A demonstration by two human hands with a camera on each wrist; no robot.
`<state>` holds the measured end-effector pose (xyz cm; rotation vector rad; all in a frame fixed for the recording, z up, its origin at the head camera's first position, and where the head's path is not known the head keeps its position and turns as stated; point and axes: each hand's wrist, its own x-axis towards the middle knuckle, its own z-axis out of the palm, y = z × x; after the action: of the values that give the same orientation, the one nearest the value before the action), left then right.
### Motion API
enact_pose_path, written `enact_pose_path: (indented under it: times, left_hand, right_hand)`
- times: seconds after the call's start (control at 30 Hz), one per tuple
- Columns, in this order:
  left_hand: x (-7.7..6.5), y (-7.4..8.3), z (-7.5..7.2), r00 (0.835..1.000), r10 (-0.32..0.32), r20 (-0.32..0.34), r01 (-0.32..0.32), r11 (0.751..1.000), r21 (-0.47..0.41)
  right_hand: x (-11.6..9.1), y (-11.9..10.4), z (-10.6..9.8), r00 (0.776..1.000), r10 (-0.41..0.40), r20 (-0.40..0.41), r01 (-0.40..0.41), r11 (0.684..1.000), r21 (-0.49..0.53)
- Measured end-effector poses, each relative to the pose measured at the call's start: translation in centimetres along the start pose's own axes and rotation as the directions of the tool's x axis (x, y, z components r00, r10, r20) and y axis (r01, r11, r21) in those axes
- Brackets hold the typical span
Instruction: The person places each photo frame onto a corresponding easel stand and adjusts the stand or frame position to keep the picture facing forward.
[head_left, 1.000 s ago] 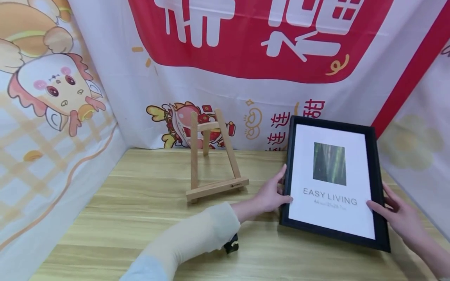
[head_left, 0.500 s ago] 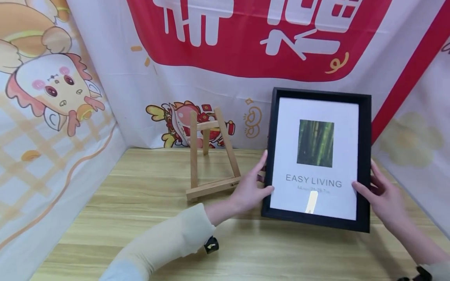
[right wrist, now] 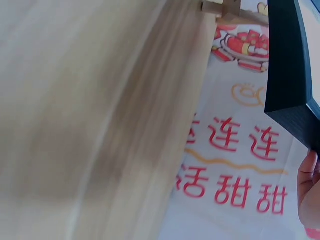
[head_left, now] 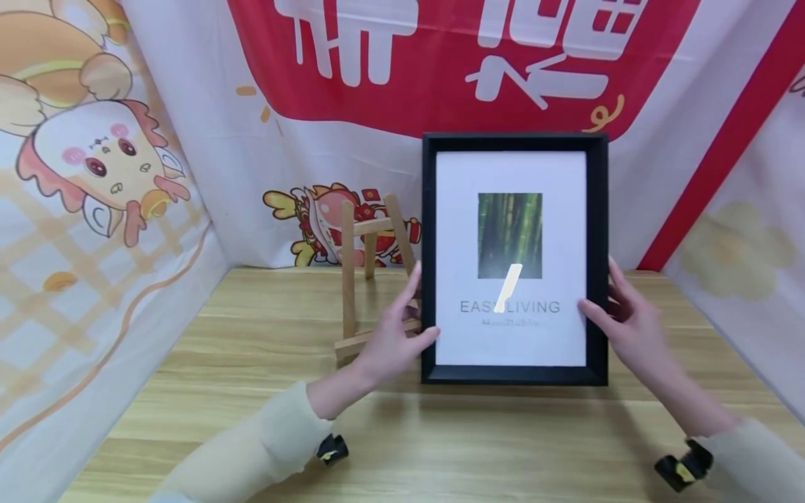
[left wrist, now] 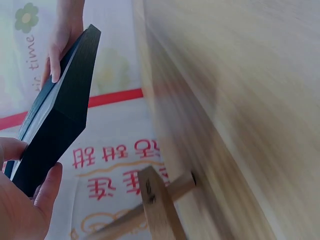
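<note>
Both hands hold a black picture frame (head_left: 514, 375) upright above the table, its white "EASY LIVING" insert and bamboo picture facing me. My left hand (head_left: 393, 340) grips the left side, thumb on the front edge and fingers behind. On the opposite side my right hand (head_left: 635, 335) grips in the same way. In the left wrist view the frame (left wrist: 70, 105) is seen edge-on, clear of the tabletop. A small wooden easel (head_left: 349, 279) stands left of the frame; its right part is hidden behind the frame and my left hand.
The wood-grain table (head_left: 251, 363) runs back to a white cloth backdrop (head_left: 251, 175) with red print. Printed cloth walls (head_left: 94, 279) close in the left and right sides. Black bands with small devices (head_left: 684, 467) sit at both wrists.
The frame has moved left and up in both hands, from tilted beside the right wall to upright, and now overlaps the easel's right side. The easel has stayed in place.
</note>
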<state>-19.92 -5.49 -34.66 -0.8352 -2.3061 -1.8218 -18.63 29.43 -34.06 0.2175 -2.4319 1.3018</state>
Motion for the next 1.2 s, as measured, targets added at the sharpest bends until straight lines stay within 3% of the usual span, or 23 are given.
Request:
enact_pose_path:
  times: [0.23,0.6,0.93,1.2]
  left_hand:
    - [-1.0,0.0,-2.5,0.996,0.033,-0.087,-0.03,0.999,0.038]
    - [-2.1,-0.4,-5.9,0.977,0.063,-0.205,-0.037,0.991,0.131]
    - [-2.3,-0.7,-8.4,0.944,0.128,-0.305,-0.051,0.967,0.249]
    - [-2.4,-1.2,-10.4,0.907,0.215,-0.361,-0.097,0.943,0.317]
  right_hand:
    - [1.9,-1.7,2.6,0.992,-0.122,-0.014,0.122,0.99,0.073]
    - [5.1,-4.0,6.4,0.982,-0.182,0.043,0.173,0.971,0.166]
    - [8.3,-5.8,9.4,0.972,-0.223,0.069,0.198,0.945,0.262]
    - [10.1,-6.7,12.5,0.965,-0.261,0.007,0.251,0.934,0.255]
